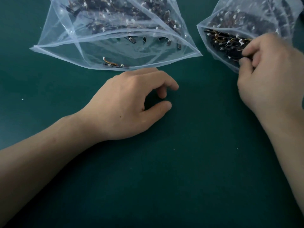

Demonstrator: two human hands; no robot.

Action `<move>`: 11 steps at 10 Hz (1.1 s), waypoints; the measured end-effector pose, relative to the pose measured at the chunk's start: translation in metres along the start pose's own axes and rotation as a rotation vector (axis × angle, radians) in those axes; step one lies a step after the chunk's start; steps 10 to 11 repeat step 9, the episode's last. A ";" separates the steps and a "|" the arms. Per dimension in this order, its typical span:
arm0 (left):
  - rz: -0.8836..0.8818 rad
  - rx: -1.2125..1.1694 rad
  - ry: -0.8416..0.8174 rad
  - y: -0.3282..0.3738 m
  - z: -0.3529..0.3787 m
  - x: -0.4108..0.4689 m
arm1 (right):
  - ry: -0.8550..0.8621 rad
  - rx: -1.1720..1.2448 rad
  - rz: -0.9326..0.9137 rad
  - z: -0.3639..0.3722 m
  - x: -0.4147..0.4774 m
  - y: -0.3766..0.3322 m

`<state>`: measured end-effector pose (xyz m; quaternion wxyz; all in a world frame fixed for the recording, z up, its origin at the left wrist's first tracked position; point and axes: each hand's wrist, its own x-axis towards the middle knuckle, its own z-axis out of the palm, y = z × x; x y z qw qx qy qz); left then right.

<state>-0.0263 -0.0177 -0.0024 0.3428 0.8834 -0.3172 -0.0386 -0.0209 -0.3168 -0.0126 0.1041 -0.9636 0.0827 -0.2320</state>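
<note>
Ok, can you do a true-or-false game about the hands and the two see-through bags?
1. The right hand reaches into the clear plastic bag on the right. True.
2. The left hand holds a black part. False: it rests on the dark green table, holding nothing.
3. The bigger clear plastic bag on the left is zipped shut. False: its mouth gapes open.
4. Both bags hold small black parts with thin wires. True.
</note>
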 end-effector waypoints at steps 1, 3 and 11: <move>0.006 0.007 -0.001 0.000 0.000 0.000 | -0.026 -0.049 -0.002 0.001 -0.001 0.001; 0.013 0.018 0.007 0.000 0.001 0.000 | -0.096 -0.121 -0.060 0.002 -0.004 -0.003; 0.020 0.072 0.039 0.003 -0.001 -0.002 | -0.027 0.426 -0.401 -0.018 -0.033 -0.038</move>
